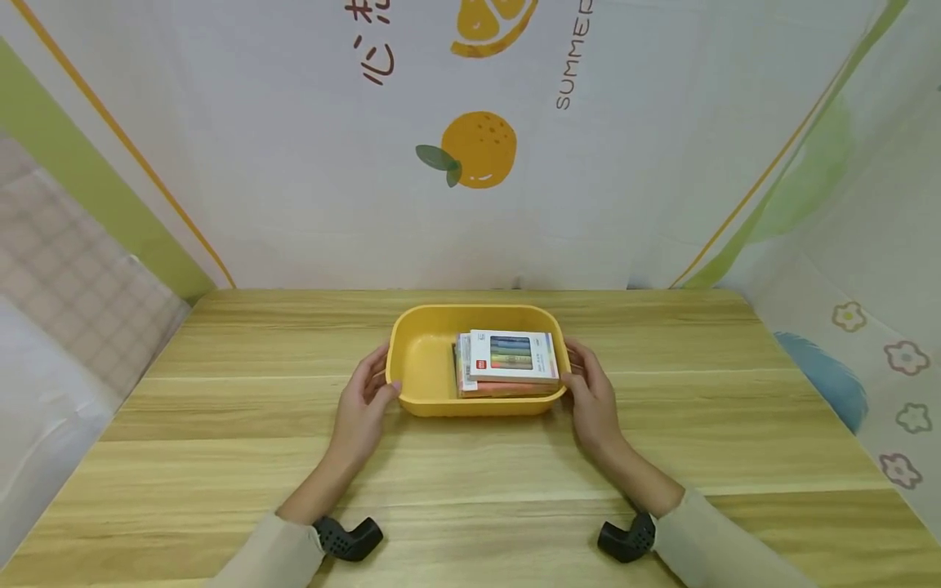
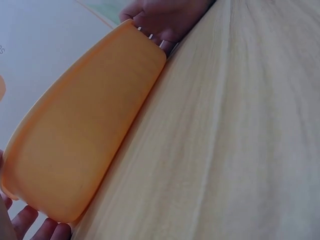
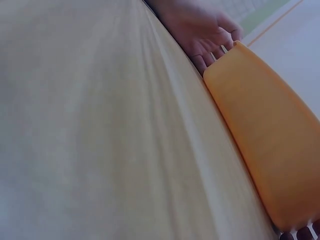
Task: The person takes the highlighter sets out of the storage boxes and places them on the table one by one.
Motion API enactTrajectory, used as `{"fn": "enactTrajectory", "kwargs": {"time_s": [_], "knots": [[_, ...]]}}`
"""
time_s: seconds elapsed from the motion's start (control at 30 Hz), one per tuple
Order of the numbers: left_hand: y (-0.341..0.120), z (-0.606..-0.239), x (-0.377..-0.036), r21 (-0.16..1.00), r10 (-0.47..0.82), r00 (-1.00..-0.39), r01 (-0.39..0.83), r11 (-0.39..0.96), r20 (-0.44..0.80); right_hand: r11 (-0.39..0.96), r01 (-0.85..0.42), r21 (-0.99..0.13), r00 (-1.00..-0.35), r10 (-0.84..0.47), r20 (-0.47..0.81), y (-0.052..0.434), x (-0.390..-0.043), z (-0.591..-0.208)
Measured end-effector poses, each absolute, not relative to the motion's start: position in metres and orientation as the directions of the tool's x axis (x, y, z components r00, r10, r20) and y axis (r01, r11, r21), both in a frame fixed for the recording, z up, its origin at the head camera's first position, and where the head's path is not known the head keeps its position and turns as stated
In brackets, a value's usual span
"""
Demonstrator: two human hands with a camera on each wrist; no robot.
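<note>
Fingers of both hands are laid against the short ends of a yellow tray [image 1: 422, 359], one hand on each side. The left hand [image 1: 365, 406] is placed at the tray's left end, its fingers [image 1: 376, 367] gently bent around the outer wall and the thumb resting near the lower corner. The right hand [image 1: 592, 398] is placed at the right end in the same way, the fingers [image 1: 577, 357] curved against the wall just under the rim. The tray is thus held between the two hands, but it is still standing flat on the wooden table [image 1: 220, 457], near the middle of it.

Inside the tray, in its right half, a white box of coloured pens [image 1: 512, 357] is lying flat on top of some thinner packs, of which only the edges are seen. The left half of the tray shows its bare bottom.

From the left wrist view the long outer wall of the tray [image 2: 85, 135] is seen close, with fingertips [image 2: 37, 225] at the near end and the other hand [image 2: 165, 17] at the far end. A similar picture is given by the right wrist view, where the tray [image 3: 270, 145] and the far hand [image 3: 205, 35] are shown.

Behind the table a white cloth with printed oranges [image 1: 478, 151] is hanging.
</note>
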State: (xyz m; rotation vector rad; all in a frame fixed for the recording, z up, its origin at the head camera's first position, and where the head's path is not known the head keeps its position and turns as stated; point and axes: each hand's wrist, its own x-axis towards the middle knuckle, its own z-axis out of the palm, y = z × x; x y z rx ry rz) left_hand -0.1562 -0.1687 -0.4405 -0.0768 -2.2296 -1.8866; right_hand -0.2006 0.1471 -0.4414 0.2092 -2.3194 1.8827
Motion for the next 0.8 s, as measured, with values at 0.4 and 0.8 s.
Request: {"fn": "enactTrajectory", "kwargs": {"time_s": [0.4,0.8], "knots": [[-0.1686,-0.4413,-0.1553,0.968,-0.11,-0.972,0.186,0.166,0.206,0.168,-0.21,-0.963,-0.978,-0.021,0.209,0.1481,-0.1971,-0.4412],[-0.169,-0.4377,-0.1562,0.976,-0.093,-0.982,0.145,0.16,0.161,0.182,-0.204,-0.962,-0.979,-0.039,0.2,0.1491,-0.1984,-0.4415]]}}
